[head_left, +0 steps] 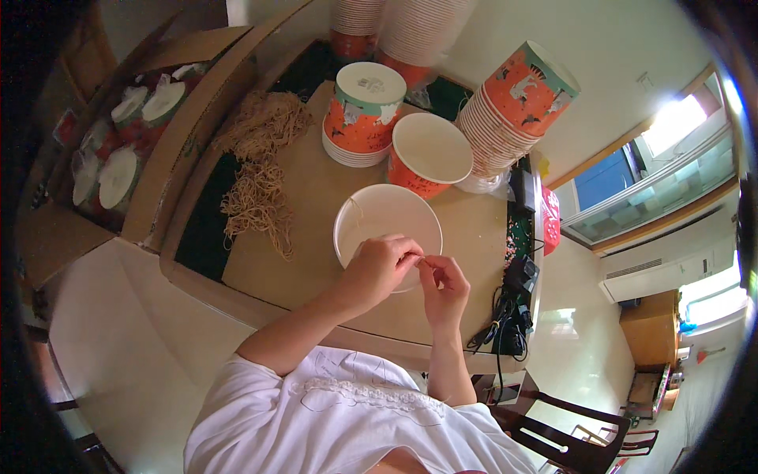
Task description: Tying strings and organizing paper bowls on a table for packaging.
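Note:
My left hand [384,264] and my right hand [444,289] meet fingertip to fingertip over the near rim of a white-lined paper bucket [379,207]. Both are closed in a pinch. Whatever is between the fingertips is too small to make out. A thin tan strand [357,207] shows against the inside wall of this bucket. Just behind it stands another open paper bucket [418,182], orange outside. At its left, a short upside-down stack of orange and green paper buckets [362,118] shows a white base on top. Tangled tan string [259,193] lies in a heap to the left.
A cardboard sheet [308,237] covers most of the table. Tall bucket stacks [517,99] stand at the back and right. An open carton [189,134] of bagged buckets is at the left. Black cables [501,320] lie by the right edge, near a dark chair [568,426].

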The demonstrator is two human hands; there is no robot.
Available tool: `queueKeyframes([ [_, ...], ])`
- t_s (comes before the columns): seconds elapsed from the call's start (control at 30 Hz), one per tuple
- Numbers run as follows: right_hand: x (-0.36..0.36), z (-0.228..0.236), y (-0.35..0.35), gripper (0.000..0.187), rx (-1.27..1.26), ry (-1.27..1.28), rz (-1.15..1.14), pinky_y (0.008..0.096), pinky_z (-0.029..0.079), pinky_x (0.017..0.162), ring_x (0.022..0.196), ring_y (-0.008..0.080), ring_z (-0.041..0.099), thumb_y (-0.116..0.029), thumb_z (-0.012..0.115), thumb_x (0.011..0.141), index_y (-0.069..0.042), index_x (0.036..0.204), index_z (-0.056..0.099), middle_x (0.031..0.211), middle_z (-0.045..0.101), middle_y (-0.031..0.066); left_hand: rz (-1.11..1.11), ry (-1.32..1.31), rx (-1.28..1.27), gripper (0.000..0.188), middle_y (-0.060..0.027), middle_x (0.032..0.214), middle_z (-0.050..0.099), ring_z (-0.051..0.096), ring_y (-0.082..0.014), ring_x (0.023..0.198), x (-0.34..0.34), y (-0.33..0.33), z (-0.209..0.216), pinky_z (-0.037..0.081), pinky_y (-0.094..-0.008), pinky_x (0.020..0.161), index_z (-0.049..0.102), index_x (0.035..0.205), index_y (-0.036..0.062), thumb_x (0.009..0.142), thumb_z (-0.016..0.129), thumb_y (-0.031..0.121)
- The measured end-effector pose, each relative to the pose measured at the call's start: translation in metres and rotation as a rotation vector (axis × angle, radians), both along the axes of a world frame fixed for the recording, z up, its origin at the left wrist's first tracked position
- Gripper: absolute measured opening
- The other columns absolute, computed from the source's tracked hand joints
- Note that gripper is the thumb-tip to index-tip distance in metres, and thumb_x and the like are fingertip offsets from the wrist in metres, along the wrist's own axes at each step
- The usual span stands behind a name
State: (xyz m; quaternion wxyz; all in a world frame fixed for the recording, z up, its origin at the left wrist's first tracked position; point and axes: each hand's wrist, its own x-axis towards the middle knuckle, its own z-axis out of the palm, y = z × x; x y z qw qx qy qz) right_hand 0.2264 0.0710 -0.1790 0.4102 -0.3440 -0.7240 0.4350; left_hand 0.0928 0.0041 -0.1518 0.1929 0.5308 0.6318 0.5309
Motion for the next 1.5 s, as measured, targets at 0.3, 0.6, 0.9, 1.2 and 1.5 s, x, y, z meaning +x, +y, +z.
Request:
queueKeyframes([
  [0.3,-0.001,0.005,-0.003,0.008,0.013,-0.074,-0.019,0.0202,0.039,0.05,0.055,0.0048,0.044,-0.004,0.068,0.08,-0.004,0.085,0.062,0.072,0.062,0.0005,0.049,0.006,-0.005,0.006,-0.0127,0.085,0.065,0.066,-0.0245,0.073,-0.001,0.0,0.002,0.051,-0.0329,0.064,0.062,0.088,-0.0006,0.084,0.062,0.004],
  [0.6,-0.004,0.01,-0.009,0.007,0.018,-0.047,-0.054,0.0179,0.032,0.049,0.056,0.0017,0.041,-0.004,0.067,0.082,-0.002,0.088,0.066,0.065,0.054,-0.004,0.048,-0.035,0.037,0.005,-0.0122,0.082,0.065,0.066,-0.0233,0.072,0.002,0.002,-0.003,0.051,-0.0316,0.063,0.063,0.087,-0.0003,0.084,0.062,0.002],
  [0.9,-0.004,0.011,-0.009,0.006,0.113,-0.064,-0.077,0.0175,0.033,0.049,0.055,0.0018,0.042,-0.006,0.066,0.083,-0.002,0.088,0.064,0.065,0.057,-0.0028,0.043,-0.075,0.036,0.005,-0.0116,0.082,0.065,0.065,-0.0227,0.073,0.003,0.0,0.001,0.051,-0.0315,0.064,0.063,0.088,0.0001,0.084,0.063,0.004],
  [1.2,-0.003,0.013,-0.01,0.005,0.075,-0.062,-0.042,0.0169,0.033,0.049,0.057,0.0009,0.043,-0.005,0.065,0.085,-0.001,0.089,0.064,0.066,0.056,-0.0038,0.069,-0.147,0.041,0.014,-0.0108,0.084,0.067,0.064,-0.0183,0.07,0.001,-0.002,-0.001,0.051,-0.0303,0.062,0.063,0.093,-0.0008,0.09,0.057,0.011],
  [1.5,-0.002,0.011,-0.011,0.004,0.066,-0.062,-0.058,0.0166,0.033,0.049,0.057,0.0007,0.043,-0.004,0.064,0.086,-0.001,0.088,0.064,0.065,0.054,-0.0046,-0.046,-0.165,-0.085,0.011,-0.0167,0.085,0.065,0.065,-0.0311,0.075,-0.002,-0.003,-0.001,0.05,-0.0379,0.066,0.059,0.088,-0.0024,0.088,0.057,0.008],
])
